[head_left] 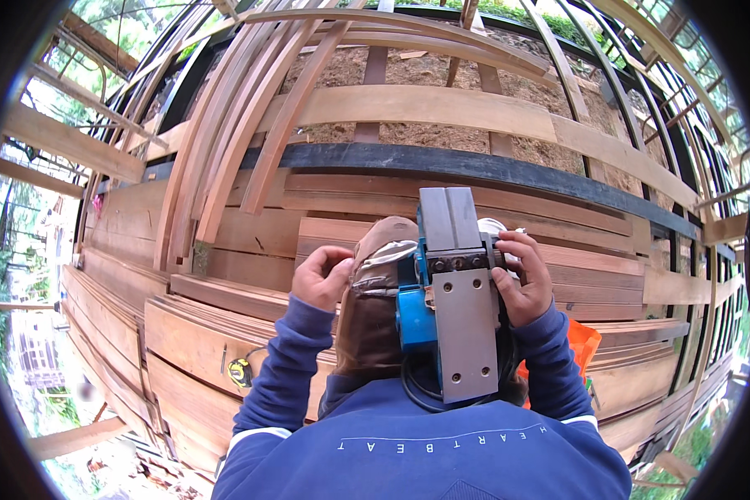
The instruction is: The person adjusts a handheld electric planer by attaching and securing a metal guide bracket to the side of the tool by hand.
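Observation:
A blue electric hand planer (458, 325) lies bottom up across my lap, its grey metal base facing me and a dark strip with bolts crossing it. My right hand (525, 279) is curled at the planer's right side, thumb and fingertips against its edge by the bolted strip. My left hand (323, 277) is closed, thumb against fingers, beside my bent leg in shiny brown cloth (375, 292). Whatever it may hold is hidden. A black cord (417, 392) loops under the planer. Something white (492, 226) shows partly behind its right edge.
Stacked wooden boards (200, 333) surround me. Loose strips (250, 133) lean at the far left. A dark beam (442, 162) runs across beyond. A yellow and black tape measure (241, 372) lies at my left; an orange object (582, 346) is at my right.

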Tool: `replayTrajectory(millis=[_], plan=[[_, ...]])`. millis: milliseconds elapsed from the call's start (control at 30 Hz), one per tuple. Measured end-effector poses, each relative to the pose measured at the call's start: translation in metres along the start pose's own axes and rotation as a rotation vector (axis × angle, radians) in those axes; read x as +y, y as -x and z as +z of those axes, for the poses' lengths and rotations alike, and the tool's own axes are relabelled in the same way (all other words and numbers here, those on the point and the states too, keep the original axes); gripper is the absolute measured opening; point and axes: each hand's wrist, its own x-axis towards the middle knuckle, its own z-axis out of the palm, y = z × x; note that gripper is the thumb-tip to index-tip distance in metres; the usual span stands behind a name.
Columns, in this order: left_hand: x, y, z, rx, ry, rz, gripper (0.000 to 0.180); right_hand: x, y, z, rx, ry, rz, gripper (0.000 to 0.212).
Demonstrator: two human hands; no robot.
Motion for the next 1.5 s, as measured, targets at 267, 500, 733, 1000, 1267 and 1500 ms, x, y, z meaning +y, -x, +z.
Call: replayTrajectory(millis=[267,500,733,1000,1267,1500], plan=[[-0.081,0.071,-0.080,0.279,-0.122,-0.060,0.009,-0.010,-0.005,0.006,-0.135,-0.042,0.180,0.051],[-0.172,0.181,-0.215,0.720,-0.401,-0.310,0.009,0.012,0.006,0.006,-0.114,0.043,0.094,0.061],[-0.211,0.247,-0.208,0.773,-0.567,-0.509,0.015,0.007,-0.003,0.004,-0.150,0.045,0.205,0.066],[-0.258,0.261,-0.205,0.971,-0.608,-0.490,0.012,0.020,-0.005,-0.001,-0.172,0.036,0.153,0.064],[-0.235,0.256,-0.225,1.196,-0.662,-0.329,0.012,0.030,-0.006,-0.006,-0.182,-0.010,0.158,0.060],[-0.249,0.245,-0.150,0.757,-0.635,-0.448,0.030,0.043,-0.009,-0.006,-0.185,-0.062,0.111,0.058]])
